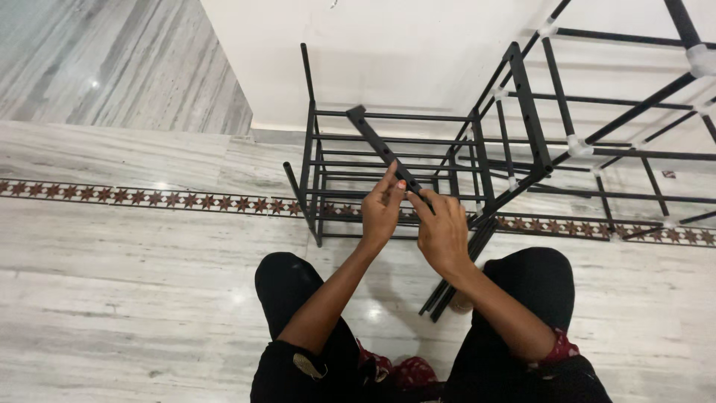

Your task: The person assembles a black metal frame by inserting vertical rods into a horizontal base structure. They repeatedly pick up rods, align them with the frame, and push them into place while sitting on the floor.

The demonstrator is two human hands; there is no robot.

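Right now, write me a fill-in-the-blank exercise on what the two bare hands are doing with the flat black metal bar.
1. Both hands, left hand and right hand, hold a flat ____ metal bar with holes.
2. The small black metal rack stands on the ____ floor.
3. The bigger black tube frame has ____ plastic joints.

Missing: black; marble; white

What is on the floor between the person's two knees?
Loose black rods lie on the marble floor between the knees, seen in the head view.

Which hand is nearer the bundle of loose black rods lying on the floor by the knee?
The right hand. It hovers just above the loose black rods, gripping the perforated black bar. The left hand pinches the same bar farther left.
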